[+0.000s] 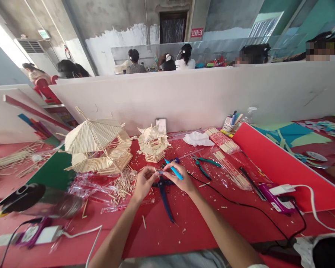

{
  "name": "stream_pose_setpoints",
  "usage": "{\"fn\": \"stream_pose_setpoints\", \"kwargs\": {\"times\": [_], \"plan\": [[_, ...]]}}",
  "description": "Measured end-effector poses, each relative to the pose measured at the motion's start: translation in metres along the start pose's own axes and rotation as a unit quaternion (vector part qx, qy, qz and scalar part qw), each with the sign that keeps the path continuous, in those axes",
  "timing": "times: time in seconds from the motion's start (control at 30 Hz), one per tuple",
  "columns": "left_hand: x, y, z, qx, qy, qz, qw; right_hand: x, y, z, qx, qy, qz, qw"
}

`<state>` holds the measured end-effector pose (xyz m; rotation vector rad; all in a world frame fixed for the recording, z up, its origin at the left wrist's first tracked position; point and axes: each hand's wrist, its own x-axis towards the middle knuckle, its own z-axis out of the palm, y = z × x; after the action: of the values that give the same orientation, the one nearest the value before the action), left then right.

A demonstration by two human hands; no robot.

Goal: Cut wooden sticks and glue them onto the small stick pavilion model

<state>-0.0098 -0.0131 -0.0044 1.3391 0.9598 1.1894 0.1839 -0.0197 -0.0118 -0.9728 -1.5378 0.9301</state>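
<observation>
My left hand point(144, 183) is closed in a pinch at the middle of the red table. Its fingertips hold one end of a small bluish-grey piece point(160, 172), too small to name. Close beside it, my right hand point(184, 180) grips a bright blue pen point(175, 171), its fingertips at the piece's other end. A dark blue handled tool point(165, 203) lies under and between my hands, partly hidden. Just beyond stands a small pavilion model point(153, 143) of wooden sticks. A larger stick pavilion point(96, 136) stands to the left.
Cut stick pieces point(124, 188) and plastic wrap lie at left, near a dark bottle point(53, 201). Green-handled pliers point(205, 165), stick packs point(230, 167) and a purple power strip point(277, 199) lie right. A black cable point(234, 203) crosses the table. A white partition point(184, 96) stands behind.
</observation>
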Motion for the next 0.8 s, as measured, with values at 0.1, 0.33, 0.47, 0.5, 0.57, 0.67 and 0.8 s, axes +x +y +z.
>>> {"fn": "stream_pose_setpoints", "kwargs": {"times": [0.1,0.33,0.47,0.5,0.57,0.67,0.8], "plan": [[0.0,-0.001,0.001,0.0,0.008,0.01,1.0,-0.001,0.001,0.003,-0.004,-0.022,0.011,1.0],[0.001,-0.005,0.004,0.005,-0.012,-0.019,1.0,-0.001,0.002,0.009,-0.025,0.022,0.011,0.999],[0.0,-0.007,0.006,0.012,-0.005,-0.021,1.0,-0.002,0.004,0.009,-0.044,0.012,-0.001,0.999],[0.0,-0.007,0.006,0.014,-0.005,-0.02,1.0,-0.002,0.004,0.009,-0.039,0.007,0.003,0.999],[0.0,-0.006,0.006,0.015,-0.007,-0.023,1.0,-0.001,0.003,0.007,0.004,0.003,0.018,1.0],[0.0,-0.005,0.005,0.013,-0.005,-0.031,0.999,0.001,0.001,0.002,0.106,0.027,0.045,0.993],[0.002,-0.005,0.003,0.004,-0.002,-0.041,0.999,0.007,0.001,-0.008,0.162,0.064,0.066,0.983]]}}
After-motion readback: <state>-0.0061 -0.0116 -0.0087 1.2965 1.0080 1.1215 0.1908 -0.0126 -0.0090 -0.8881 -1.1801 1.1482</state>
